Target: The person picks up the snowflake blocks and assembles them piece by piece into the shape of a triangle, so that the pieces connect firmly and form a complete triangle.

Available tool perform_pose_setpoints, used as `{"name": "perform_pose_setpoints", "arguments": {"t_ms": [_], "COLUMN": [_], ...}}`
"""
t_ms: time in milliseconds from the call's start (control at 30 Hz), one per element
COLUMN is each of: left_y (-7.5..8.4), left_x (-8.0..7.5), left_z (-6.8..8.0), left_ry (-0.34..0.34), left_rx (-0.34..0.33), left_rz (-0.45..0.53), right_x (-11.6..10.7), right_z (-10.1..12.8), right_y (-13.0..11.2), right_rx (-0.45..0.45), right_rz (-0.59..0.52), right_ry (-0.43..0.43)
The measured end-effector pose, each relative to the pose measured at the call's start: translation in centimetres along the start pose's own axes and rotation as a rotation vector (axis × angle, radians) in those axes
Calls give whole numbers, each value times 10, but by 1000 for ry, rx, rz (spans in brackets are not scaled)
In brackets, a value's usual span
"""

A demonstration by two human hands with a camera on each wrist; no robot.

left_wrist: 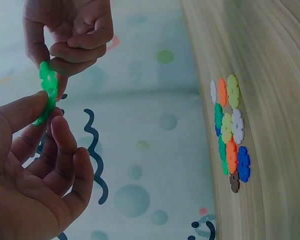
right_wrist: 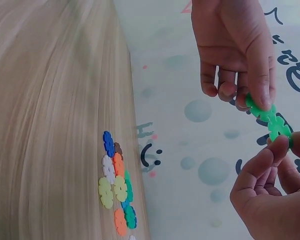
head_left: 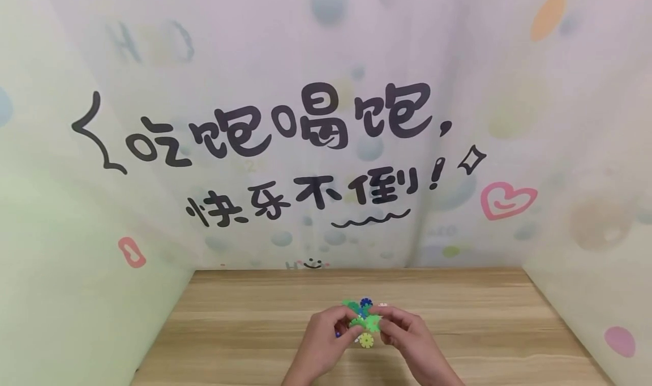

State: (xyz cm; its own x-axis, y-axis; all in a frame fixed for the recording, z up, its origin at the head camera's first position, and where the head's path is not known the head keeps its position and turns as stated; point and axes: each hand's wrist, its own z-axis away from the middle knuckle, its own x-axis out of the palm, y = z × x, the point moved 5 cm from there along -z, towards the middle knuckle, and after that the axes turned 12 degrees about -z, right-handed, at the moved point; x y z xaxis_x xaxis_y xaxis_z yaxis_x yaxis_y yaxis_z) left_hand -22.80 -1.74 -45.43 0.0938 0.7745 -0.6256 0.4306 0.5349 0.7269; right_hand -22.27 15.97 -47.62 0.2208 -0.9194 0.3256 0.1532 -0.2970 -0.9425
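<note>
Both hands (head_left: pixel 367 335) pinch green discs (left_wrist: pixel 47 92) (above table (head_left: pixel 509 318) centre).

A makeshift tabletop recording booth: printed cartoon backdrop sheets (head_left: pixel 326 137) wall in a wooden table (head_left: pixel 244 318) beyond the hands

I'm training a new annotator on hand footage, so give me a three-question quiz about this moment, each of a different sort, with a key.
1. True or false: both hands hold green snowflake discs above the wooden table.
2. Multiple choice: the pile of loose discs is (A) lying on the table, (B) in the left hand, (C) in a box.
3. Fill in: the left hand and right hand are pinching discs that are ____ in colour.

Key: 1 true; 2 A; 3 green.
</note>
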Motion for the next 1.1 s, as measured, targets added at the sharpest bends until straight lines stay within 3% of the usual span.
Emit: {"name": "perform_pose_setpoints", "arguments": {"t_ms": [233, 467, 867, 1100], "left_y": [5, 10, 14, 22], "left_x": [-3, -8, -7, -4], "left_z": [1, 4, 7, 11], "left_ry": [21, 85, 137, 196], "left_rx": [15, 12, 74, 123], "left_rz": [-58, -145, -227, -322], "right_x": [2, 4, 4, 2], "right_z": [0, 0, 1, 5], "right_y": [2, 3, 5, 5], "right_rx": [4, -60, -115, -159], "right_rz": [57, 116, 169, 268], "right_ry": [-87, -128, -54, -29]}}
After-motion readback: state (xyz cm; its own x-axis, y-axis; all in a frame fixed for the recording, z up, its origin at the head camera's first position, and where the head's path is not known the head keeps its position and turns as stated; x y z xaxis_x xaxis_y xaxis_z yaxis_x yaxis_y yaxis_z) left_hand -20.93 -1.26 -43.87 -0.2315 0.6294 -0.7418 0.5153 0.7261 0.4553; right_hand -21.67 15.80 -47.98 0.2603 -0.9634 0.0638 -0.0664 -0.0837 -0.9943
